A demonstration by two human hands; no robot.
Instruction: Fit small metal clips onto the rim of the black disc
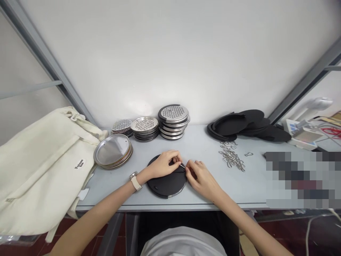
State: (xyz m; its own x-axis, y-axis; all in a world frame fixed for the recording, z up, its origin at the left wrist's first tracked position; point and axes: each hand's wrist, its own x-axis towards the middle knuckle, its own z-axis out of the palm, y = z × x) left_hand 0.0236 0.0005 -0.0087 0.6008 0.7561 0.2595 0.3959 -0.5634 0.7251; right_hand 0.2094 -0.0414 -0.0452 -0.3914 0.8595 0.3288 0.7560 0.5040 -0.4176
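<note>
A round black disc (165, 185) lies on the table in front of me, with a strip of silver edge showing at its near right rim. Over its upper part, my left hand (165, 164) pinches a small metal clip (182, 165) between thumb and finger. My right hand (201, 179) is closed at the disc's right edge, its fingertips meeting the clip's other end. What lies beneath those fingertips is partly hidden. Several similar loose metal clips (231, 158) are heaped to the right of my right hand.
Plain metal discs (112, 150), perforated grater discs (144, 124) and rimmed grater discs (174, 113) stand stacked at the back left. Black round covers (230, 124) are piled at the back right. A cream bag (45, 160) leans at the left; a blurred patch covers the right side.
</note>
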